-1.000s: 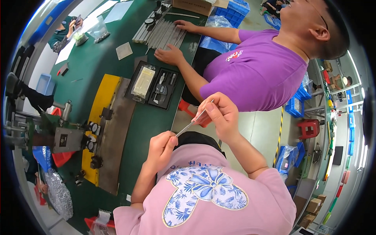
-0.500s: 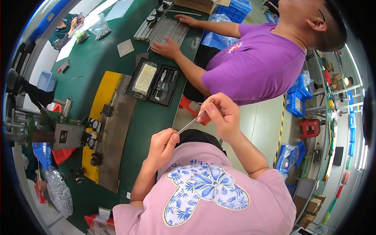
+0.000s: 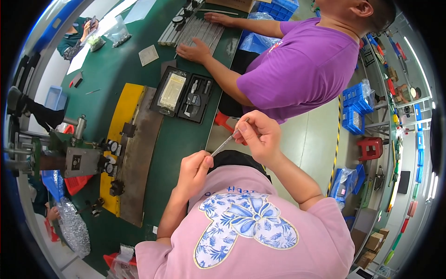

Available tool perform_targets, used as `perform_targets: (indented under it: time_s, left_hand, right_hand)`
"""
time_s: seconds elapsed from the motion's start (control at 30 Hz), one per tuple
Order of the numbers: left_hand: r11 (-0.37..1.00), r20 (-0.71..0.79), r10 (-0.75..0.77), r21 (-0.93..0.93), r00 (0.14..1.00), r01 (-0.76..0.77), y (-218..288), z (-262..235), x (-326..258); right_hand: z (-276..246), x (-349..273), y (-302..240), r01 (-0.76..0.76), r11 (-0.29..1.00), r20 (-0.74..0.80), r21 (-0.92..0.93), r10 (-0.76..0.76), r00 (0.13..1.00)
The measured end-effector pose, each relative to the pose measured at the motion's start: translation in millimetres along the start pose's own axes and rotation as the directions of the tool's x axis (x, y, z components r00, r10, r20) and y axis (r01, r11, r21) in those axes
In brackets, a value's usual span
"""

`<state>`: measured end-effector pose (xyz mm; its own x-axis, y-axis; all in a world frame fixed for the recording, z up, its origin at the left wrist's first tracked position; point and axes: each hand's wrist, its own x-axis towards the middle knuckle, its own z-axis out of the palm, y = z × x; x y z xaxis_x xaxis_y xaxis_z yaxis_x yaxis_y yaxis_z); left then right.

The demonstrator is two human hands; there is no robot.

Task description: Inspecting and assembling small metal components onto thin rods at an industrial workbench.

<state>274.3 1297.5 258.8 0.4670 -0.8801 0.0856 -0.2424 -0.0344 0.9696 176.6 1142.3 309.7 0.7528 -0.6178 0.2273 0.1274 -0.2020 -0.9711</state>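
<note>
A thin metal rod [image 3: 224,146] runs slantwise between my two hands, in front of my body. Its lower left end disappears into my left hand [image 3: 193,170], whose thumb and fingers are closed around it. Higher and to the right, my right hand [image 3: 259,135] pinches the other end between thumb and fingers. Both hands are held in the air beside the table's edge. On the table to their upper left lies an open black case [image 3: 199,104] with a digital micrometer [image 3: 191,103] in it.
A measuring stand with dial gauges [image 3: 110,156] and a yellow-edged metal plate [image 3: 144,153] occupy the green table [image 3: 179,144] at left. A co-worker in a purple shirt [image 3: 297,65] has both hands on a row of metal rods [image 3: 197,35]. A red stool [image 3: 370,148] stands at right.
Both hands keep hold of the rod, with only slight shifts in position. The co-worker's near hand has moved slightly up and left, and their head has moved up.
</note>
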Motion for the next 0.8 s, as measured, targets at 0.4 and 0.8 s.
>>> perform_targets:
  time_s: [0.4, 0.8]
  left_hand:
    - [0.980, -0.007, -0.133, 0.146, 0.991, 0.133, -9.8, -20.4, -18.2]
    - [0.745, -0.056, -0.337, -0.627, 0.940, 0.230, -30.5, -25.8, -43.3]
  right_hand:
    - [-12.1, 9.8, 18.4, 0.067, 0.980, -0.250, 0.186, -0.018, 0.968]
    - [73.3, 2.1, 72.3, 0.017, 0.997, 0.619, -0.079, 0.036, 0.784]
